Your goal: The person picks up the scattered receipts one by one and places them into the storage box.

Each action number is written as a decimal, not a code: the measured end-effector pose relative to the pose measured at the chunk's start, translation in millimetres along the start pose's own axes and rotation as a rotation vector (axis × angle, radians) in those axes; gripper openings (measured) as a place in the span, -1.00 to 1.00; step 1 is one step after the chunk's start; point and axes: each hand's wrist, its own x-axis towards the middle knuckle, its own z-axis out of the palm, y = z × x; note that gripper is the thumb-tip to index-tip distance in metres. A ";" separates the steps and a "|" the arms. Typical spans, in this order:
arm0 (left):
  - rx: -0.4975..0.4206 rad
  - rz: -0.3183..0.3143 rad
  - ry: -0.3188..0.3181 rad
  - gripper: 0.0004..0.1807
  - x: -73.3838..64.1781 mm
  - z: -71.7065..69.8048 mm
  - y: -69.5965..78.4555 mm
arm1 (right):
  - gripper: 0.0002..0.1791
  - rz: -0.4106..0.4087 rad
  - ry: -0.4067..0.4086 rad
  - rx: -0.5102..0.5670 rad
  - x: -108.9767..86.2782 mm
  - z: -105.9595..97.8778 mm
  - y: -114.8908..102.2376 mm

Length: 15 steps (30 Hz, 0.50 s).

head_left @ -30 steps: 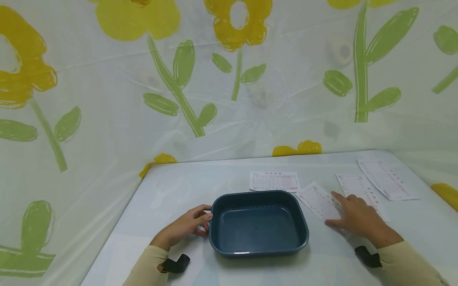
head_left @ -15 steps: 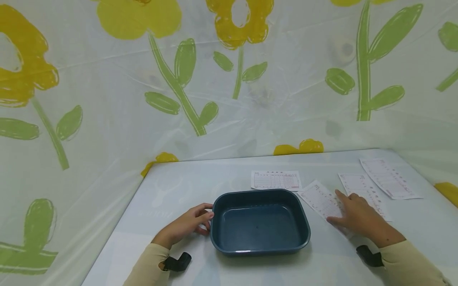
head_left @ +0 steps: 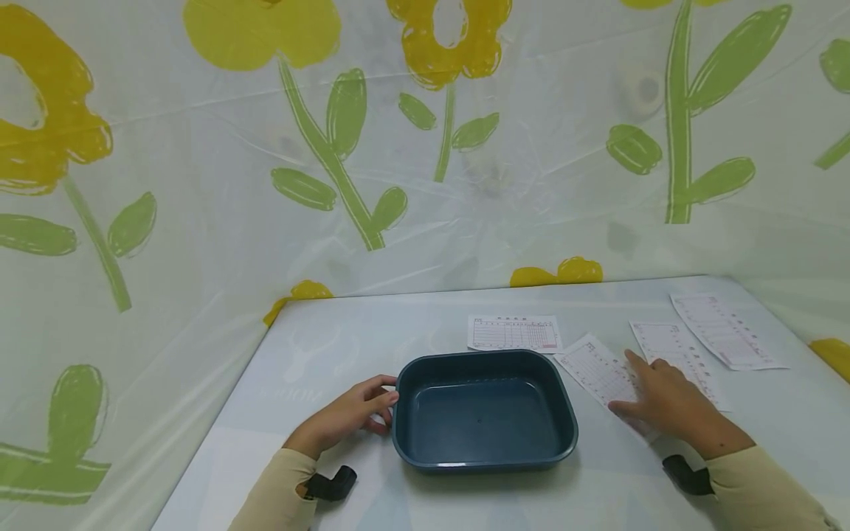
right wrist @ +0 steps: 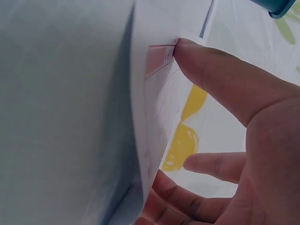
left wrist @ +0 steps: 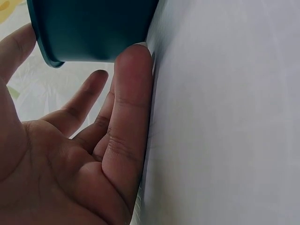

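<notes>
Tray (head_left: 478,428) stands on the surface (head_left: 372,487), between the two hands. Left grip (head_left: 352,411) is at the tray's left side, fingertips touching it. First sheet (head_left: 514,333) lies directly behind the tray, set crosswise. Second sheet (head_left: 591,369) lies slantwise to the right of the tray, its far end just beside the first sheet's right end. Right grip (head_left: 667,398) rests over the second sheet, thumb on it near the left edge. Third sheet (head_left: 680,358) lies further right, partly behind that grip. Fourth sheet (head_left: 727,332) is rightmost, near the surface's rear right corner. Curtain (head_left: 505,221) hangs behind the surface.
</notes>
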 end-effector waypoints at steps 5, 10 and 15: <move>0.008 -0.004 -0.001 -0.36 0.1 0.2 -0.1 | 0.31 0.005 -0.013 -0.002 0.8 0.1 -0.5; 0.002 0.000 -0.001 -0.36 0.2 0.0 -0.7 | 0.28 0.004 -0.023 0.001 3.0 0.5 0.0; -0.003 0.001 0.001 -0.35 0.1 0.1 -0.5 | 0.25 -0.007 -0.022 0.034 3.0 2.5 0.3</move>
